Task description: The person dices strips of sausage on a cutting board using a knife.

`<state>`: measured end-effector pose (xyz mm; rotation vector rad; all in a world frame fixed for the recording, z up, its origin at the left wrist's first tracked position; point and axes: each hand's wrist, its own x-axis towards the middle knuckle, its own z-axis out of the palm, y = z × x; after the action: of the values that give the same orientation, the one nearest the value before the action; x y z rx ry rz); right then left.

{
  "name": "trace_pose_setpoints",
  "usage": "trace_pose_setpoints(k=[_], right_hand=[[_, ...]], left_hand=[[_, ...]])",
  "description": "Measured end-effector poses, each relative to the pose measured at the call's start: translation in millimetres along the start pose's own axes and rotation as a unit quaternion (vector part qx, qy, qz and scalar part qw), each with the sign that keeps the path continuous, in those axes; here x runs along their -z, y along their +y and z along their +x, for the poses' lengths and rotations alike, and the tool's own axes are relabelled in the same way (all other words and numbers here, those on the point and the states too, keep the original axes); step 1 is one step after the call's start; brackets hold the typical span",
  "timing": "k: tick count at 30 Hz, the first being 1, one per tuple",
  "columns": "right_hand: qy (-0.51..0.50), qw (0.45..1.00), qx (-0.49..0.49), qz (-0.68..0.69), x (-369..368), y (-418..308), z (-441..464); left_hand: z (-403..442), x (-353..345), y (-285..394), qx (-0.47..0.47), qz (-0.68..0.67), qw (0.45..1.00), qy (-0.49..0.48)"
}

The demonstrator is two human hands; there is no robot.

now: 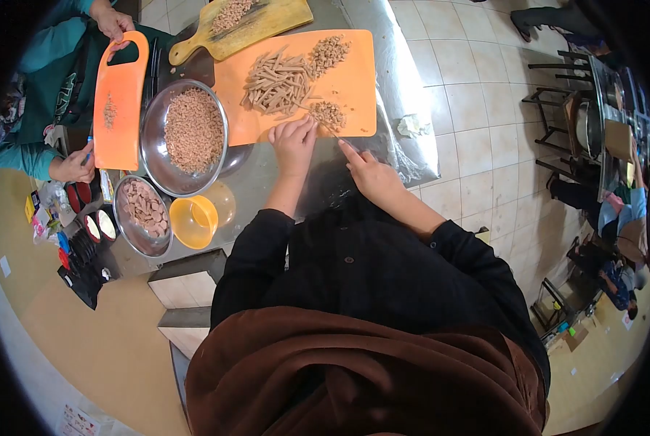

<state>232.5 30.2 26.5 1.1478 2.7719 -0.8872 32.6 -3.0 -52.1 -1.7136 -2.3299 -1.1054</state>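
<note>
An orange cutting board point(267, 131) lies on the metal table, bearing a pile of brown strips point(278, 81) and two heaps of small diced pieces point(329, 52). My right hand point(377, 178) is closed on a knife point(323, 126), its thin blade angled across the board beside the nearer diced heap point(328, 115). At the board's near edge, my left hand point(294, 147) has its fingers bent and pressed together by the blade. What lies under those fingertips is hidden.
A steel bowl of diced pieces point(194, 131), a smaller bowl of sliced pieces point(142, 207) and a yellow bowl point(194, 221) stand left. Another person's hands hold an orange board point(120, 138) there. A wooden board point(267, 29) lies behind.
</note>
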Motion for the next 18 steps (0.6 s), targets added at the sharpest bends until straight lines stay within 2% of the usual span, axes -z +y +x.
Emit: trace_pose_setpoints(k=[4,9,13,15,18], right_hand=[[-0.045,0.999,-0.031,0.001,5,-8,14],[0.021,1.0,0.014,0.004,-8,-7,21],[0.031,0.999,0.018,0.003,-8,-7,21],[-0.021,1.0,-0.005,-0.005,-4,-9,21],[0.011,1.0,0.009,-0.007,-6,-8,19]], left_hand=[[-1,2,-1,-0.007,0.007,1.0,-0.003],[-1,1,-1,0.001,0.005,1.0,-0.002],[-1,0,-2,0.006,-0.001,1.0,0.005],[-2,0,-4,0.007,-0.004,1.0,0.003],[-2,0,-3,0.008,0.001,1.0,0.001]])
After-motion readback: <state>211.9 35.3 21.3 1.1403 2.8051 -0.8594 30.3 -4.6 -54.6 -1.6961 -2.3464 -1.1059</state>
